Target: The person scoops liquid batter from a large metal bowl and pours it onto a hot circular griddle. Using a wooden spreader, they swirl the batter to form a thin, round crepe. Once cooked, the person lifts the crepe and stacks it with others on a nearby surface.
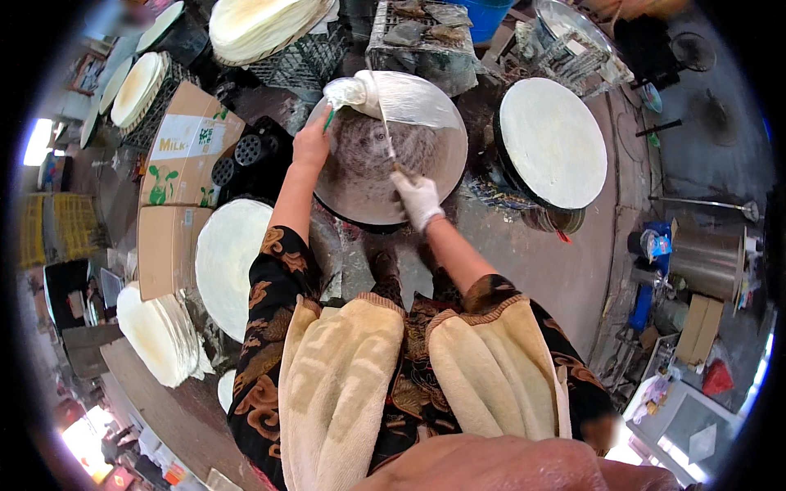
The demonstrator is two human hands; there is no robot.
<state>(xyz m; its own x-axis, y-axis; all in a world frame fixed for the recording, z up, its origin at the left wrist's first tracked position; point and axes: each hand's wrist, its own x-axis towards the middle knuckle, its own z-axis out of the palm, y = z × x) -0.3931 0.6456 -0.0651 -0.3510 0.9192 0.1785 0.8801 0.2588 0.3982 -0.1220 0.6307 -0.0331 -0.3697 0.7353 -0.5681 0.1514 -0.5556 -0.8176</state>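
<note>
Gloved right hand [418, 200] is wrapped round the stick's [384, 121] near end, probably for reach across the griddle [438, 159]. Left hand [310, 146] is closed on something green [329, 121] by the batter [417, 100], on the griddle's far side.

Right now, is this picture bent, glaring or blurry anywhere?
Head view: black corners, and the brown board at lower left looks bowed; the bright patch at far left is washed out white; the left hand and gloved right hand look fairly sharp; a spot at lower right is smeared.
</note>
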